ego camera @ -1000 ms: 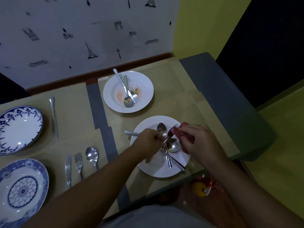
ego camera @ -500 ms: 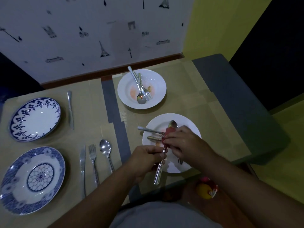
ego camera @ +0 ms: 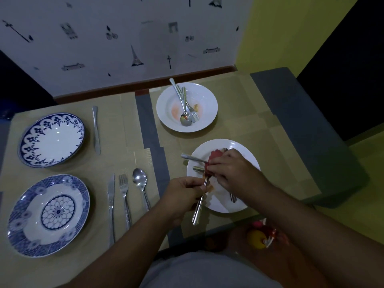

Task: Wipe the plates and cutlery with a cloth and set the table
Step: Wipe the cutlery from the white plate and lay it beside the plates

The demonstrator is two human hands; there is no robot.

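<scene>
Progress looks to us like roughly half. On the left of the table [ego camera: 116, 163] two places read as set. The far blue-patterned plate [ego camera: 52, 140] has a lone knife [ego camera: 96, 129] beside it. The near blue-patterned plate [ego camera: 48, 215] has a knife [ego camera: 111, 204], fork [ego camera: 124, 200] and spoon [ego camera: 141, 188] lined up on its right, each apart from the next.

On the right the work remains. The far white plate [ego camera: 205, 96] carries orange smears and a small heap of cutlery [ego camera: 185, 119], with neither hand near it. The near white plate [ego camera: 247, 156] shows a reddish stain by its near-left rim, and several other pieces lie across it.

We are in the middle of wiping one cutlery piece [ego camera: 199, 206]. Our left hand [ego camera: 182, 194] pinches its shank between thumb and fingers, and the handle points down past the plate's near rim, over the table. Our right hand [ego camera: 230, 169] clutches the red cloth [ego camera: 214, 161], bunched round the piece's working end above the near white plate. The cloth hides that end, so we cannot tell fork from knife.

Against a second ago, the hands have drawn together. Then the cloth sat off to the right of the piece and the left hand was over the plate's left side. Now the cloth wraps the tip and the piece is drawn back toward us, its handle clear of the plate. Against half a second ago both grips look the same. The laid places and the far white plate lie as they did.
</scene>
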